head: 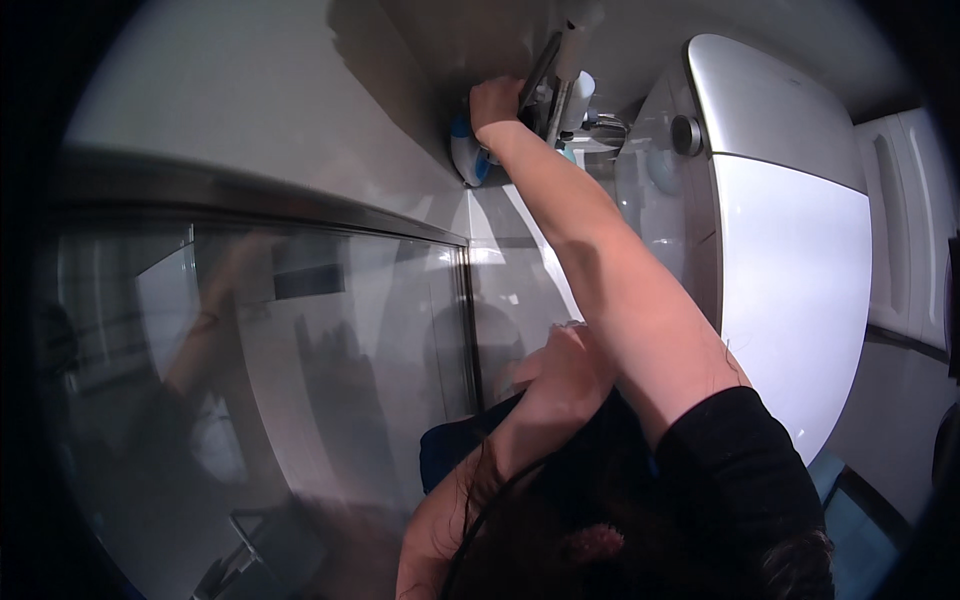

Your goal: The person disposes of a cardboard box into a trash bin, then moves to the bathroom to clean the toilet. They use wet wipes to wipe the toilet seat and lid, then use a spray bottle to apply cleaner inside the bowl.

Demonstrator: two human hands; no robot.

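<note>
My right hand is stretched out to the far corner, at the top of a blue and white plastic bottle. Its fingers are turned away, so whether it grips the bottle or something behind cannot be told. Just right of it, dark and metal poles lean beside a white bottle. My left hand is near my body, under my right forearm, blurred and partly covered; nothing clear shows in it.
A framed glass panel with reflections stands on the left. On the right is a white cabinet or appliance with a round knob; a metal hose or fitting lies behind. A white ribbed unit stands at the far right.
</note>
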